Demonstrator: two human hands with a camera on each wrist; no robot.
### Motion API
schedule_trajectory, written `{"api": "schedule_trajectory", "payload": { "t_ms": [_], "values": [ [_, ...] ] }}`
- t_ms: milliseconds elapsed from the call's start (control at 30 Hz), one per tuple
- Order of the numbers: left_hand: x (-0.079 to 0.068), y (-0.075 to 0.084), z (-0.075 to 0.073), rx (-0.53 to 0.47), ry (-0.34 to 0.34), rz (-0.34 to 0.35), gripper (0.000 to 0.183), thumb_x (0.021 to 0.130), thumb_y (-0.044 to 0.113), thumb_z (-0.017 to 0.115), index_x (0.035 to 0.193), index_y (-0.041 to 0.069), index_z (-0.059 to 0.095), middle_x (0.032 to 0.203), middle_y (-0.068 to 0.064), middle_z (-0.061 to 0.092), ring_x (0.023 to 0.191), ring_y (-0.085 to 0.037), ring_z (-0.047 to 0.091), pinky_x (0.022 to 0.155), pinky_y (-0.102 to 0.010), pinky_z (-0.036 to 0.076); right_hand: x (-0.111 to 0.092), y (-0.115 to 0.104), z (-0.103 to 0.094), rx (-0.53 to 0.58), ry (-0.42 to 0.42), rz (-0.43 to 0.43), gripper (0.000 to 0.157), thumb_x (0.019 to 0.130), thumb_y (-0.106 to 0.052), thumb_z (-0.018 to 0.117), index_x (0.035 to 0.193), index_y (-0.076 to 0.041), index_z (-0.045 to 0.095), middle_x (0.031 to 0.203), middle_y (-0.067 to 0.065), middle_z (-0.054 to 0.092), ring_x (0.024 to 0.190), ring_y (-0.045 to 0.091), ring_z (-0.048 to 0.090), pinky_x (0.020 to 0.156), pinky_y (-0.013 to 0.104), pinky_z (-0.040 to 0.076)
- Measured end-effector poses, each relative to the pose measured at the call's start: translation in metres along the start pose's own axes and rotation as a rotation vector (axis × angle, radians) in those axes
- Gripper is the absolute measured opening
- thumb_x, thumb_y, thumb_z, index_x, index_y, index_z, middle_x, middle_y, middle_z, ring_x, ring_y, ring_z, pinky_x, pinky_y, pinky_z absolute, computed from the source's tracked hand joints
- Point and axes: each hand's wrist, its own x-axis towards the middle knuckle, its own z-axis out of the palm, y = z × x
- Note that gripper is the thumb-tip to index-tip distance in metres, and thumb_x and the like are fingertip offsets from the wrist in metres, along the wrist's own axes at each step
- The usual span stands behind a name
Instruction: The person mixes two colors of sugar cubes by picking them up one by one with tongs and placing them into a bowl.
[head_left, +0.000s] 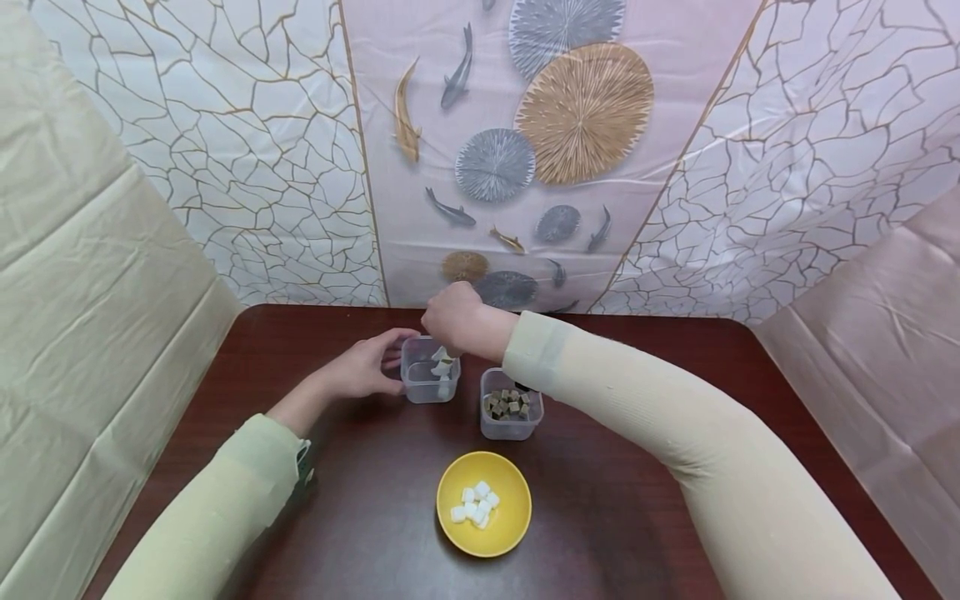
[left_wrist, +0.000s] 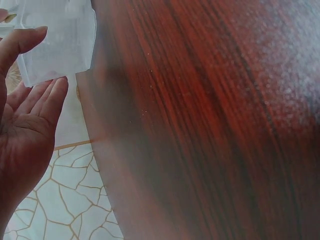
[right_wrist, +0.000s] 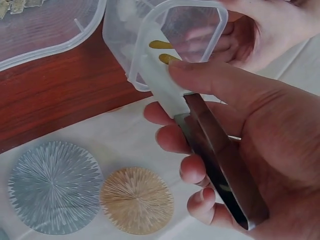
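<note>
My left hand (head_left: 363,367) grips a clear plastic container (head_left: 422,393) by its sides, thumb on the near side and fingers on the far one. Over that container's right rim hangs my right hand (head_left: 459,321), holding metal tongs (right_wrist: 220,160) with pale, wide ends. Those ends reach inside the container, and the right thumb presses on one arm of the tongs. In the left wrist view, the left thumb and fingertips lie against the container's frosted wall (left_wrist: 60,55).
A second clear container (head_left: 508,431) with several small brown cubes (head_left: 504,407) stands to the right, under the right forearm. Nearer me is a yellow bowl (head_left: 483,546) holding several white cubes (head_left: 480,504). A patterned cloth (head_left: 300,167) rises behind the dark wooden table (head_left: 360,517).
</note>
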Motion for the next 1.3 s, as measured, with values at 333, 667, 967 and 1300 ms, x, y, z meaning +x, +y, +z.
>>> {"api": "schedule_trajectory", "payload": {
  "t_ms": [333,667,967,1300],
  "values": [
    [0.0,0.0,-0.001,0.011,0.004,-0.006,0.082,0.086,-0.005,0.082,0.157,0.001,0.041,0.152,-0.023,0.055,0.143,-0.042,0.054,0.116,-0.049,0.049,0.004,0.01,0.005,0.021,0.013,-0.011,0.038,0.097,-0.046,0.075,0.123,-0.02,0.078,0.123,0.002,0.075,0.103,0.021,0.074,0.089,0.042,0.066],
    [0.0,0.0,0.0,0.005,0.001,0.002,0.082,0.086,-0.005,0.083,0.156,0.0,0.041,0.153,-0.023,0.055,0.144,-0.042,0.053,0.116,-0.049,0.048,-0.002,0.005,-0.002,0.01,-0.028,-0.022,0.045,0.094,-0.05,0.077,0.129,-0.021,0.075,0.128,0.001,0.073,0.105,0.02,0.073,0.089,0.041,0.065],
    [0.0,0.0,0.001,-0.001,0.003,0.005,0.083,0.085,-0.006,0.082,0.157,-0.001,0.041,0.153,-0.023,0.054,0.144,-0.042,0.053,0.116,-0.048,0.049,0.001,0.002,0.0,0.02,0.001,-0.017,0.038,0.095,-0.043,0.077,0.126,-0.021,0.077,0.127,0.001,0.074,0.105,0.021,0.073,0.088,0.042,0.065],
    [-0.002,0.003,0.0,0.011,0.006,-0.009,0.083,0.086,-0.005,0.082,0.157,0.0,0.041,0.153,-0.023,0.055,0.144,-0.042,0.054,0.116,-0.049,0.048,0.004,0.009,0.005,0.048,0.031,-0.012,0.035,0.094,-0.045,0.078,0.117,-0.018,0.079,0.122,0.002,0.075,0.102,0.022,0.074,0.087,0.044,0.066]
  ]
}}
